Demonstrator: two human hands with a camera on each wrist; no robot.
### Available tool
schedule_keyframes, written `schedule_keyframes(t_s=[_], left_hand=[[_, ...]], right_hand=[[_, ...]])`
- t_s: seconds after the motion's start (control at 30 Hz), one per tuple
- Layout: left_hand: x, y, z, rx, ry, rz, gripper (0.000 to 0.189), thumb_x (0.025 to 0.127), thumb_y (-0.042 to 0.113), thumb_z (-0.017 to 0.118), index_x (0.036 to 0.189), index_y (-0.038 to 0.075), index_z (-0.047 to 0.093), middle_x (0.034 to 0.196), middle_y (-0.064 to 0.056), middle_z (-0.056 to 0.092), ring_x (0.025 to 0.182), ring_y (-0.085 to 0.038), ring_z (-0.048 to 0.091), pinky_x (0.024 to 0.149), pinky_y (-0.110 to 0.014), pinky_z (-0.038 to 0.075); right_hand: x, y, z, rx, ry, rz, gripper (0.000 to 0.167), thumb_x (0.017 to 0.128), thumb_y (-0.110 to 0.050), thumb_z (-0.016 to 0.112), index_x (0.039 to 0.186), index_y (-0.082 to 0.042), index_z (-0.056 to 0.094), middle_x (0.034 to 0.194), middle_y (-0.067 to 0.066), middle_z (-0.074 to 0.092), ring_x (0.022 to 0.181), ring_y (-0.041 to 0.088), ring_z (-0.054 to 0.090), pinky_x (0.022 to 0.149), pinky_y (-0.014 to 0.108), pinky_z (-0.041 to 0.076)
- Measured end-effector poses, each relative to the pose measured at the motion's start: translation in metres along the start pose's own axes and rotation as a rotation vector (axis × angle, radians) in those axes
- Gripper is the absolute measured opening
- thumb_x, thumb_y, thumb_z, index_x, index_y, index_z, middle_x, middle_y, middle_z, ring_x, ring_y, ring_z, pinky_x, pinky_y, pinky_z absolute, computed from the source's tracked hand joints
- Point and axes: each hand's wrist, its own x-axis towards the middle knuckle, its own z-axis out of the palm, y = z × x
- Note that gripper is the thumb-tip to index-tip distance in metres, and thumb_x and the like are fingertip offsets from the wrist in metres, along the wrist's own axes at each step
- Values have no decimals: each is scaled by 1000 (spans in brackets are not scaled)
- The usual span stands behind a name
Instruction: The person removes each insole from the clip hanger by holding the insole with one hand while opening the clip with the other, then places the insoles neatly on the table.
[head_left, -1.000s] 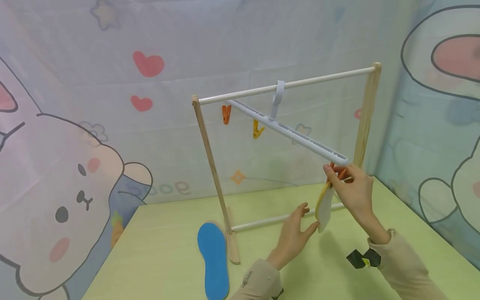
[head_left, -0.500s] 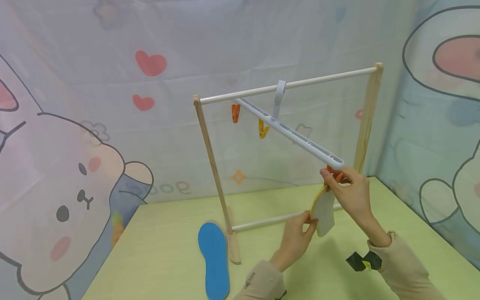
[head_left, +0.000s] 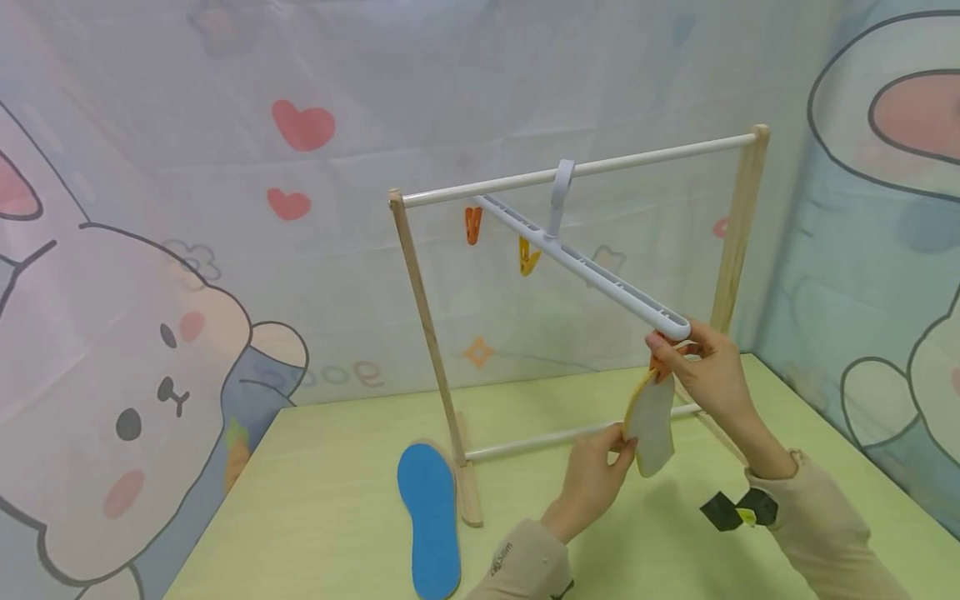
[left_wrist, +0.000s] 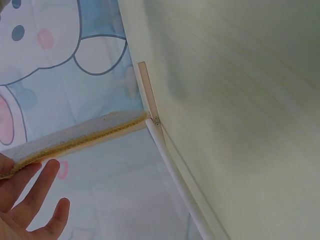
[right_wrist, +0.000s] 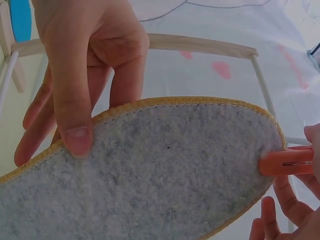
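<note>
An insole (head_left: 651, 425) with a grey felt face and yellow stitched edge hangs below the near end of a white hanger (head_left: 600, 279). An orange clothespin (right_wrist: 285, 163) bites its top end. My left hand (head_left: 592, 475) pinches the insole's side edge between thumb and fingers, the thumb flat on the felt in the right wrist view. My right hand (head_left: 708, 367) holds the clothespin right under the hanger's tip, thumb on the near side. A blue insole (head_left: 429, 517) lies on the table to the left.
The hanger hooks over the top bar of a wood-and-white rack (head_left: 517, 182). Another orange clothespin (head_left: 472, 225) and a yellow clothespin (head_left: 528, 256) hang from its far half. The rack's lower bar (head_left: 540, 443) runs close above the pale green table (head_left: 330, 483). A printed curtain (head_left: 360, 275) stands behind.
My left hand has closed on the insole's edge, and the insole has turned to show more of its grey face. The hanger has swung slightly. My right hand has stayed at the clothespin.
</note>
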Motion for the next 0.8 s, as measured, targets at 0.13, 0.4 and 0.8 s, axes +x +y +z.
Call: schedule_keyframes(t_s=[0.13, 0.4, 0.8], left_hand=[[0, 0, 0, 6, 1, -1, 13, 87, 12, 55, 96, 8, 63, 87, -1, 71, 75, -4, 65, 76, -14, 49], [0, 0, -1, 10, 21, 12, 10, 86, 11, 56, 92, 8, 64, 84, -1, 71, 74, -5, 66, 74, -12, 49], [-1, 0, -3, -14, 18, -29, 11, 86, 11, 56, 92, 6, 65, 86, -3, 71, 76, -6, 66, 74, -12, 49]], right_hand=[[1, -2, -2, 64, -51, 25, 15, 83, -12, 61, 83, -26, 58, 61, -21, 58, 59, 3, 54, 59, 17, 45], [5, -3, 0, 266, -134, 37, 16, 82, -4, 61, 84, -19, 58, 61, -11, 56, 47, 7, 51, 47, 20, 45], [8, -6, -1, 310, -159, 57, 15, 82, -4, 61, 79, -18, 56, 58, -10, 54, 48, 6, 48, 44, 21, 43]])
